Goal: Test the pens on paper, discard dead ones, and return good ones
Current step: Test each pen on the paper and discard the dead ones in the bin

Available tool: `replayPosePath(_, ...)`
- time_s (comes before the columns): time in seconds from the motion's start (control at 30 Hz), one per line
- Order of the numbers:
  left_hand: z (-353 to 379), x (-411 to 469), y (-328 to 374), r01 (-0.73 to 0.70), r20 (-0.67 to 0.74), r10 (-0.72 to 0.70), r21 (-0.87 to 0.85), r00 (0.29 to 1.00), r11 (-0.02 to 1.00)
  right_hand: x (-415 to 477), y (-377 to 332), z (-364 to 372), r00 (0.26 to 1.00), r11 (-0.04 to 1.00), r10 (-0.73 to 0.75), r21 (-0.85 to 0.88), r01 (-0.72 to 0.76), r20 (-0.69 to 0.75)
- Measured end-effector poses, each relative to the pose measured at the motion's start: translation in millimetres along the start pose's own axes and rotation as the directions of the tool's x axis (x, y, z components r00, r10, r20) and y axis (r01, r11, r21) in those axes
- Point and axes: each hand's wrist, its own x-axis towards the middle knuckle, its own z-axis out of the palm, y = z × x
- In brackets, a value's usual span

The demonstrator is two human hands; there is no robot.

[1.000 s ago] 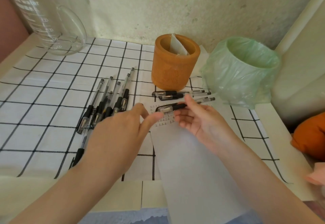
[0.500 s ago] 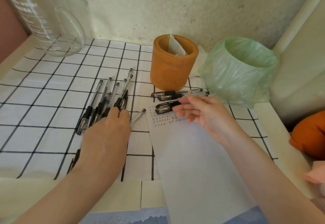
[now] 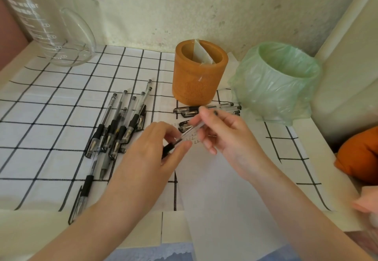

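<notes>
At frame centre, the left hand [image 3: 155,148] and right hand [image 3: 227,133] both pinch one pen [image 3: 188,132], held above the paper's [image 3: 225,189] top edge. A pen pile [image 3: 118,125] lies centre-left, three pens [image 3: 204,110] below the cup [image 3: 199,72]. The bin [image 3: 280,80] stands upper right; bare cloth [image 3: 41,117] fills the left.

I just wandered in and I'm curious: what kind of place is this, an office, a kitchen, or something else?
Probably a home desk or small table set against a wall, not an office. A checked cloth covers it, with a pile of pens, an orange pen holder, a bag-lined bin and a glass jug.
</notes>
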Motion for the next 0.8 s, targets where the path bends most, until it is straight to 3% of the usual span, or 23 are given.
replayPosePath(0.07, -1, 0, 1, 0.051, 0.014, -0.051, -0.014, 0.999, 0.999, 1, -4, -7, 0.996, 0.998, -0.027, 0.061, 0.032, -0.087)
replayPosePath(0.2, 2, -2, 2, 0.007, 0.050, -0.008, 0.026, 0.999, 1.000, 0, -6, -11, 0.986, 0.995, -0.040, 0.082, 0.054, -0.161)
replayPosePath(0.43, 6, -6, 7, -0.039, 0.074, 0.036, 0.040, 0.997, 0.998, -5, -1, 0, 0.998, 0.999, 0.006, -0.034, -0.004, 0.059)
replayPosePath(0.8, 1, -3, 16, 0.003, 0.060, 0.007, -0.166, 0.998, 0.986, -8, -1, -5, 0.994, 0.998, -0.046, 0.047, 0.042, 0.098)
